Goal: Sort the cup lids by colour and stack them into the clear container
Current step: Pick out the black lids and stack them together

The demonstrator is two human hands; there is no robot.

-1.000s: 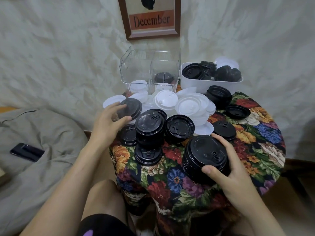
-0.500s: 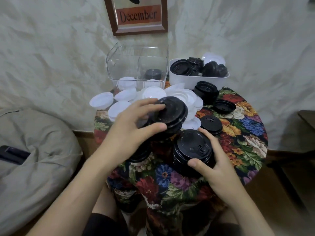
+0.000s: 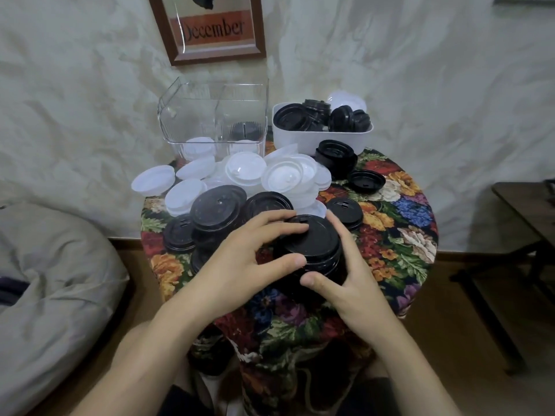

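Two hands clasp stack of round black plastic cup lids (image 3: 312, 247), near centre of floral-clothed table (image 3: 399, 235): left hand (image 3: 240, 262) fingers over top, thumb on side; right hand (image 3: 354, 283) curled round right flank. Light, stiff, slick, likely to shear; hold low at sides. Clear square plastic container (image 3: 213, 115) far left, few lids inside.

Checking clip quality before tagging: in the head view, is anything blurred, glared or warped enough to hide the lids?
Head view: soft, dim light, no hard shadows; the stack of black lids shows little surface detail; the clear container carries pale reflections, so the white lids inside look faint; wide-angle bending tilts the framed picture; no strong motion blur.
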